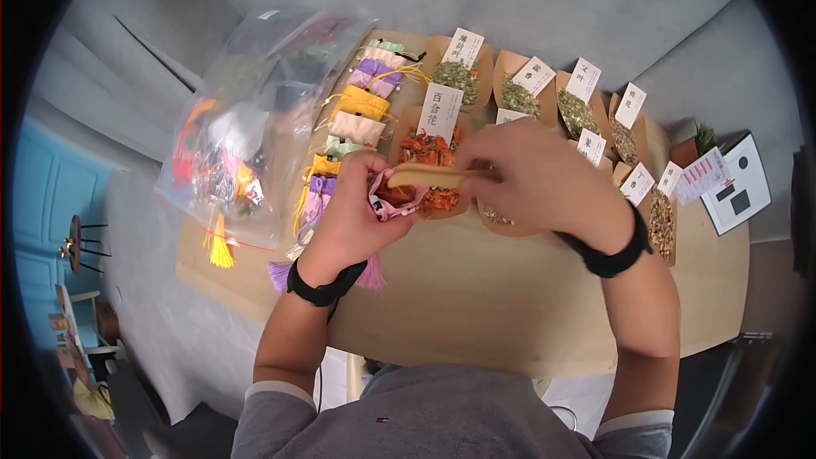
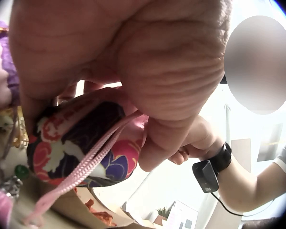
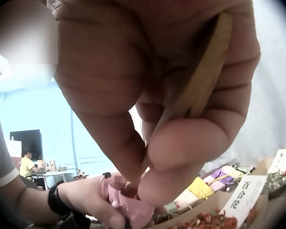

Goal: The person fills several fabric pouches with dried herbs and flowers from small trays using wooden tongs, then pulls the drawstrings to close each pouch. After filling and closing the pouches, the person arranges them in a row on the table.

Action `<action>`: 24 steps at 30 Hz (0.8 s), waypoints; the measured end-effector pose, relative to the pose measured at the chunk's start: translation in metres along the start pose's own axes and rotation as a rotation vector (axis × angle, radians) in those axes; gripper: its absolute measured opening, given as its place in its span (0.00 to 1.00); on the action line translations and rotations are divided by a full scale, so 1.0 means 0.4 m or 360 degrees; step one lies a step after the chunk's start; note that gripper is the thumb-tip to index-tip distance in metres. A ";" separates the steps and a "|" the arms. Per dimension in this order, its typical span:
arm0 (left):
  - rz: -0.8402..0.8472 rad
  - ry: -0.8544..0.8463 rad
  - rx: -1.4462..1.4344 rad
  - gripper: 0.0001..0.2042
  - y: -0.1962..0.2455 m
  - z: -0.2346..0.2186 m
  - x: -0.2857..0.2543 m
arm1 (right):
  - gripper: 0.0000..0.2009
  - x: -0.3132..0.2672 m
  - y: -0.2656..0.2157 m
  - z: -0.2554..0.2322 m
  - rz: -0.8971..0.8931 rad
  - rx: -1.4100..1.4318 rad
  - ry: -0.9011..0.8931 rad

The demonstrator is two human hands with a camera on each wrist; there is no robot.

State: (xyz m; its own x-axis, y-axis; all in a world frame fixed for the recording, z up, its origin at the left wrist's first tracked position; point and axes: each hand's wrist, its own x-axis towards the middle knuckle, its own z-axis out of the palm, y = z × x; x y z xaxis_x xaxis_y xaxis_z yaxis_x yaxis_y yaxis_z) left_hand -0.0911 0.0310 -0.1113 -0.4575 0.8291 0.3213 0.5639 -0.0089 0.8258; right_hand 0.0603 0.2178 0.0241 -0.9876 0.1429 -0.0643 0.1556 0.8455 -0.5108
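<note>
My left hand [image 1: 347, 225] grips a small pink patterned pouch [image 1: 410, 206], its mouth held apart. In the left wrist view the pouch [image 2: 86, 143] shows a dark, red and purple print and a pink cord [image 2: 81, 167]. My right hand [image 1: 531, 174] holds a wooden scoop [image 1: 425, 175] by its handle, with the scoop's front end over the pouch's mouth. Right beside them is a paper tray of orange-red dried petals [image 1: 427, 150] with a label card [image 1: 439, 110]. In the right wrist view, fingers curl round the wooden handle [image 3: 205, 71].
More trays of dried herbs [image 1: 577, 112] with cards stand behind and to the right. A row of coloured pouches [image 1: 360, 103] lies left of the petals, beside a clear plastic bag [image 1: 246, 136] with tasselled items. A small plant [image 1: 704, 139] and a white board [image 1: 738, 187] are far right.
</note>
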 end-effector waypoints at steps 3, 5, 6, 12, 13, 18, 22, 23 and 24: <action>-0.0106 -0.0024 -0.0107 0.32 -0.016 0.001 -0.004 | 0.07 -0.024 0.032 -0.039 0.0105 0.0121 0.0140; -0.0079 -0.0007 -0.0060 0.32 -0.017 0.003 -0.003 | 0.07 -0.023 0.075 -0.024 0.0252 0.0122 0.0188; -0.0055 0.0013 -0.0008 0.32 -0.017 0.003 -0.002 | 0.07 -0.019 0.100 -0.006 0.0260 0.0122 0.0195; -0.0091 -0.0033 -0.0127 0.32 -0.015 0.003 -0.001 | 0.09 0.017 0.190 0.107 0.0315 -0.0054 0.0081; -0.0087 -0.0043 -0.0127 0.32 -0.010 0.004 0.001 | 0.09 0.020 0.192 0.119 0.0290 0.0037 0.0066; -0.0114 -0.0026 -0.0166 0.31 -0.001 0.002 0.004 | 0.09 0.017 0.168 0.142 0.0255 0.0253 -0.0004; -0.0118 -0.0030 -0.0167 0.31 -0.008 0.003 0.003 | 0.08 0.007 0.154 0.177 0.0117 -0.0108 0.0064; -0.0111 -0.0022 -0.0160 0.31 -0.007 0.002 0.003 | 0.07 0.006 0.155 0.186 0.0049 -0.0216 0.0122; -0.0103 -0.0016 -0.0153 0.31 -0.006 0.002 0.003 | 0.07 0.007 0.156 0.189 0.0051 -0.0214 0.0125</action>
State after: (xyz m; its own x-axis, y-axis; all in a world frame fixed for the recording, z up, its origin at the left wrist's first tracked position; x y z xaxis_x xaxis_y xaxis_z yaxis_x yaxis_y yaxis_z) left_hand -0.0925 0.0327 -0.1133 -0.4838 0.8352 0.2616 0.4647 -0.0081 0.8854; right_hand 0.0659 0.2320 -0.0730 -0.9785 0.2060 -0.0089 0.1931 0.9004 -0.3899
